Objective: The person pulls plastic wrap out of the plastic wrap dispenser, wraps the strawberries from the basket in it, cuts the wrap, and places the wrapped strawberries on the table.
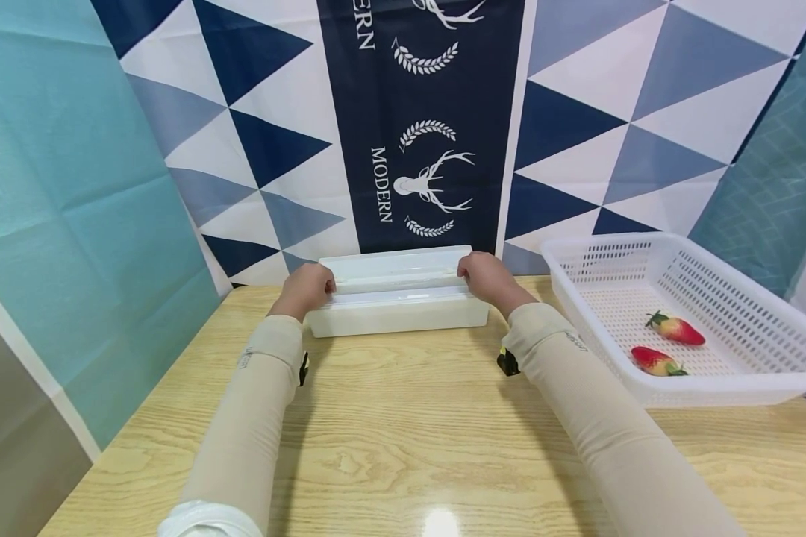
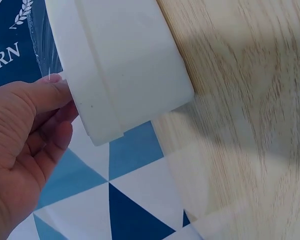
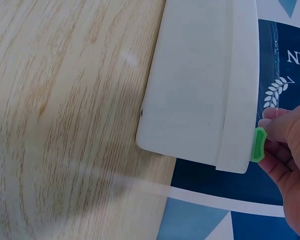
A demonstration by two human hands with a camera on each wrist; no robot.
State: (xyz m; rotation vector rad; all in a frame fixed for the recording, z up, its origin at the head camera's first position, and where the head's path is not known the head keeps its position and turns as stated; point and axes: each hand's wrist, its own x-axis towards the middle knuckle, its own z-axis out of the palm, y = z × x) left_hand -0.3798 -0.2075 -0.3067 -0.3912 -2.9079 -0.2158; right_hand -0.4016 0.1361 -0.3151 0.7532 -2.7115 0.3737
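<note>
A long white cling film dispenser box lies at the back of the wooden table, its long side facing me. Clear plastic film stretches above it between both hands. At the box's left end, my left hand pinches one end of the film between thumb and fingers. The other end is pinched by my right hand at the right end of the box. Right beside those right fingertips, a green slider sits at the box's edge in the right wrist view.
To the right stands a white perforated basket with two strawberries, one strawberry behind the other strawberry. A patterned cloth hangs right behind the box. The wooden table spreads in front.
</note>
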